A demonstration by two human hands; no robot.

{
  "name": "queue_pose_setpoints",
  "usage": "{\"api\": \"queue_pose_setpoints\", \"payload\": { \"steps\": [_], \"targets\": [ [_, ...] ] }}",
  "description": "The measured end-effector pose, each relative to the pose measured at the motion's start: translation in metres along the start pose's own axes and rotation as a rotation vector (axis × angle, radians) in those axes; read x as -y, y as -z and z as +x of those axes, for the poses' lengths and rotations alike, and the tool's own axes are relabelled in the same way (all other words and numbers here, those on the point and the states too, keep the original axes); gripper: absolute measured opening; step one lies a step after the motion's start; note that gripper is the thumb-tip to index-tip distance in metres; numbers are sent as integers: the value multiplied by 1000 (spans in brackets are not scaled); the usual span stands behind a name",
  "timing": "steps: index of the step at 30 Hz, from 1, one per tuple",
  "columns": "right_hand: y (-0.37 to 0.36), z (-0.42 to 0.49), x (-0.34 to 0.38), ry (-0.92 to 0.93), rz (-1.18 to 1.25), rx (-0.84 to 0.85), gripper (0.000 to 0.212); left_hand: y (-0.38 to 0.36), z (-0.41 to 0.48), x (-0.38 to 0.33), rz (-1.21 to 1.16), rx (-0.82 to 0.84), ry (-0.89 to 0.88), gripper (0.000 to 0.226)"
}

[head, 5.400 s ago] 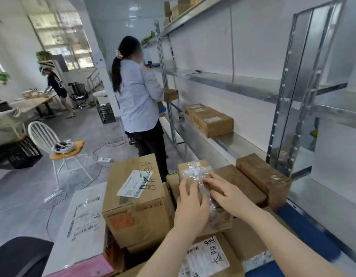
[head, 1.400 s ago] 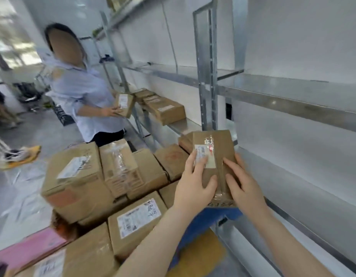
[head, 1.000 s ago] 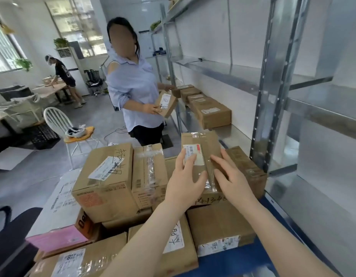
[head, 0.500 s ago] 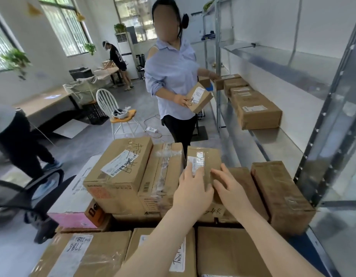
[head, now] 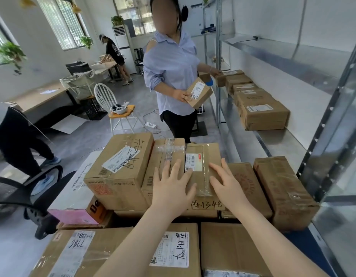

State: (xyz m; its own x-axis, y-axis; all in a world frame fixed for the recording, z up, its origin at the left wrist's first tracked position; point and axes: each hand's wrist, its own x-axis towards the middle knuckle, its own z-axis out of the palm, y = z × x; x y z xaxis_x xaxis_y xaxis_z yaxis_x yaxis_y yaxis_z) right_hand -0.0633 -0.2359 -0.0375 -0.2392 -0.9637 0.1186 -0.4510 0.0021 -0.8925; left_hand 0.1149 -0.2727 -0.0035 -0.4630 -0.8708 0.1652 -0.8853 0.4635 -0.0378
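A small taped cardboard parcel (head: pixel 203 156) with a white label and "1348" written on its near side lies on top of the stack of parcels in front of me. My left hand (head: pixel 173 186) rests on its left part with fingers spread and straight, partly over the neighbouring taped box (head: pixel 165 154). My right hand (head: pixel 227 186) lies flat on the parcel's right side, fingers straight.
A bigger box (head: pixel 121 170) stands left of the parcel, two brown boxes (head: pixel 281 188) to the right. Metal shelving (head: pixel 292 140) on the right holds a row of boxes (head: pixel 261 112). A person (head: pixel 173 72) holding a small box stands behind the stack. A white chair (head: pixel 113 108) is behind.
I carried the parcel back from the shelf side and set it down on the stack next to the taped box. My hands went from holding it to lying flat on it.
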Motion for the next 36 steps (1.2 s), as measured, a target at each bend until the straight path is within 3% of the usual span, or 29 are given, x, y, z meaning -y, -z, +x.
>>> {"api": "queue_pose_setpoints", "payload": {
  "steps": [7, 12, 16, 21, 26, 29, 36],
  "targets": [
    [1, 2, 6, -14, -5, -2, 46, 4, 1, 2, -12, 2, 13, 66],
    [26, -28, 16, 11, -31, -128, 46, 21, -6, -10, -102, -99, -53, 61],
    [66, -92, 13, -41, -120, -302, 47, 49, -2, -56, -198, -132, -282, 59],
    [106, -224, 11, -231, -216, -624, 50, 53, -49, -147, -335, -83, -669, 60],
    [119, -395, 11, -529, -426, -935, 50, 43, -163, -234, -376, 42, -1072, 79],
    [112, -504, 26, -705, -505, -1088, 49, 41, -236, -282, -414, 126, -1248, 68],
    [71, -723, 82, -1060, -566, -1349, 48, 68, -413, -350, -472, 287, -1612, 65]
  ]
}}
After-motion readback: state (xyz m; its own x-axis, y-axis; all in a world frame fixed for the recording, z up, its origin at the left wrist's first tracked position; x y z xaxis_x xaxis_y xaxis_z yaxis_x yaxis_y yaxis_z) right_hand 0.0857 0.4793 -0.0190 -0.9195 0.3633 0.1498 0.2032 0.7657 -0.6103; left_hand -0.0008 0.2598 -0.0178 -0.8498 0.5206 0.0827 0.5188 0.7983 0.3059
